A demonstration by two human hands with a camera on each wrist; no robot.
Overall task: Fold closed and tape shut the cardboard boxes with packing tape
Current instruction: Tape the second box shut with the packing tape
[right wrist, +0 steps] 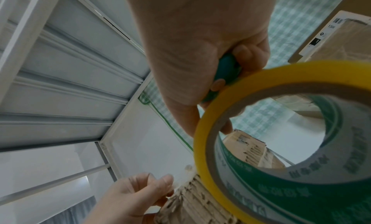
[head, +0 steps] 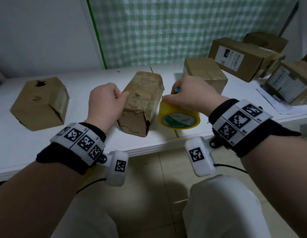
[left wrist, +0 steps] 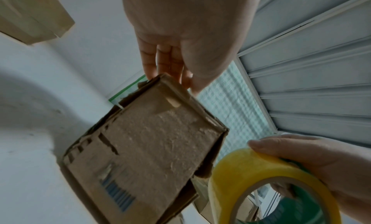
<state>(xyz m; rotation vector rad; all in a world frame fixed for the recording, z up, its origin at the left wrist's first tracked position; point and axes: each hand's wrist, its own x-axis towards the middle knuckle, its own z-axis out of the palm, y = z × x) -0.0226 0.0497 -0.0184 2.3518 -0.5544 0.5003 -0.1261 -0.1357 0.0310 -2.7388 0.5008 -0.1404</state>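
Dim, cool light on my view; edges bend and blur, my wrist pictures smear with motion.

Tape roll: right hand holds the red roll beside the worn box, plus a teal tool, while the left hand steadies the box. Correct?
One thing is off: the tape roll is yellow, not red, as the head view shows. The rest stands: the right hand holds it beside the worn box with a teal tool, and the left hand steadies the box.

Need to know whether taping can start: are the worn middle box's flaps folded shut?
Shut: the worn box shows a flat, closed near end, no flaps standing open.
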